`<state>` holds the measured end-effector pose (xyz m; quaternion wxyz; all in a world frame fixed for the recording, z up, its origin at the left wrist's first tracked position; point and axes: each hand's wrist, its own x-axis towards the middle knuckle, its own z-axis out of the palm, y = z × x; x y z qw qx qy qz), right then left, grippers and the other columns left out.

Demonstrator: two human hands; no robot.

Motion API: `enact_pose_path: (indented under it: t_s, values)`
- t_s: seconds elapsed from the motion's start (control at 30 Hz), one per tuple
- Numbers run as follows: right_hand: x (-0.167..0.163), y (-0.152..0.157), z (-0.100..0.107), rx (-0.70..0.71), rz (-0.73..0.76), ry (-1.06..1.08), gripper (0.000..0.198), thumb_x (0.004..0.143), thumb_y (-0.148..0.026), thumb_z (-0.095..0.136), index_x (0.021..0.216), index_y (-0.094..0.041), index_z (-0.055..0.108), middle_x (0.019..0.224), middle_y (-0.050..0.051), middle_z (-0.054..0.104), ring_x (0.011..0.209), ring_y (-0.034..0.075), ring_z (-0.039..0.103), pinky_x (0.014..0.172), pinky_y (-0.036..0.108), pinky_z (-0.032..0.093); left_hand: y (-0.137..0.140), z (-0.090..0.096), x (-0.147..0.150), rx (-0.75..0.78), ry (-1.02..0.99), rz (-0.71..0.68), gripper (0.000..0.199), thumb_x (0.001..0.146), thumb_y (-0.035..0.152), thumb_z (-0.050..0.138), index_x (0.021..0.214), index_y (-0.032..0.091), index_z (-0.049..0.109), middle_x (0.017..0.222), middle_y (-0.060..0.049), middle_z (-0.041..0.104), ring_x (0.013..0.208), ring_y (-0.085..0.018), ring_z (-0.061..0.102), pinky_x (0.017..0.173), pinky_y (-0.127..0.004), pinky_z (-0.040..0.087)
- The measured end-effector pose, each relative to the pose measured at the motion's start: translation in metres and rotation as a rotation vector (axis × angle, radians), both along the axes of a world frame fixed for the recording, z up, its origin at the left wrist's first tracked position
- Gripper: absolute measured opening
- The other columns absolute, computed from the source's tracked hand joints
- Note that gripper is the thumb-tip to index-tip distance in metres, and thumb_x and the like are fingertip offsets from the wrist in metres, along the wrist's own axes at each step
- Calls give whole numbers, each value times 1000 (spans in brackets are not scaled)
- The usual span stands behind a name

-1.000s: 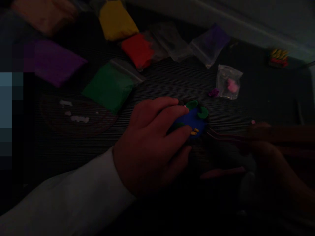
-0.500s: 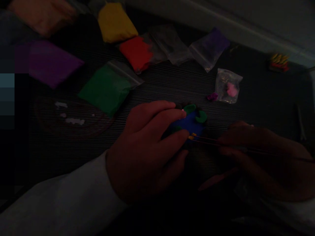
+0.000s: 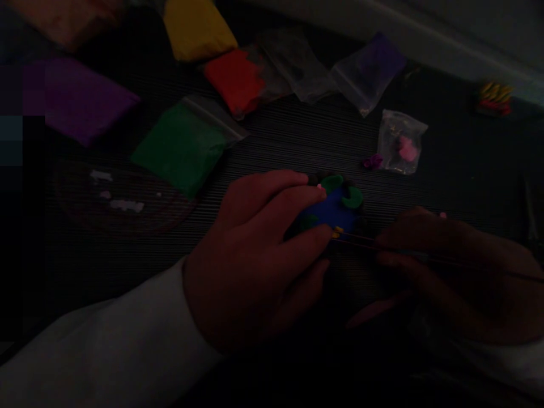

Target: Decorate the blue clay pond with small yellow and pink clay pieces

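Note:
A small clay pond model (image 3: 334, 212) lies on the dark table, with a blue middle, a dark bumpy rim and green lily pads (image 3: 353, 196). My left hand (image 3: 255, 255) steadies it from the left, its curved fingers gripping the edge and covering that side. Between the thumb and fingers of my right hand (image 3: 459, 266) are thin tweezers (image 3: 359, 241), pointing left. Their tips are at a tiny yellow piece (image 3: 338, 232) at the pond's near side, close to my left fingertip. A tiny pink bit (image 3: 320, 186) shows by another left fingertip. The picture is very dark.
Bags of green (image 3: 181, 147), purple (image 3: 85, 102), red (image 3: 236, 79) and yellow clay (image 3: 198, 31) lie behind. Further right are a bag with pink clay (image 3: 407, 148), a purple scrap (image 3: 372, 162) and a yellow-and-red piece (image 3: 494, 99). A pink tool (image 3: 374, 311) lies below my right hand.
The view has shifted slightly, so the pond and the things on the table's right side appear a little further right. Both hands keep their grips, and the tweezers stay at the yellow piece.

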<state>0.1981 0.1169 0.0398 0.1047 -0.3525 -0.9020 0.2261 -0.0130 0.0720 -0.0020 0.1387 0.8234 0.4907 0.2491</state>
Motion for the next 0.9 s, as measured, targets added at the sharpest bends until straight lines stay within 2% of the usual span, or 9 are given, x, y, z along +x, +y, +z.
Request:
enact_pose_path:
  t_s: [0.9]
  values:
    - [4, 1, -2, -5, 50, 61, 12, 76, -23, 51, 87, -23, 54, 81, -6, 59, 78, 5, 53, 73, 10, 42, 1, 1, 1, -27, 6, -19, 25, 70, 28, 51, 93, 21, 58, 118, -6, 47, 113, -27, 35, 91, -46, 32]
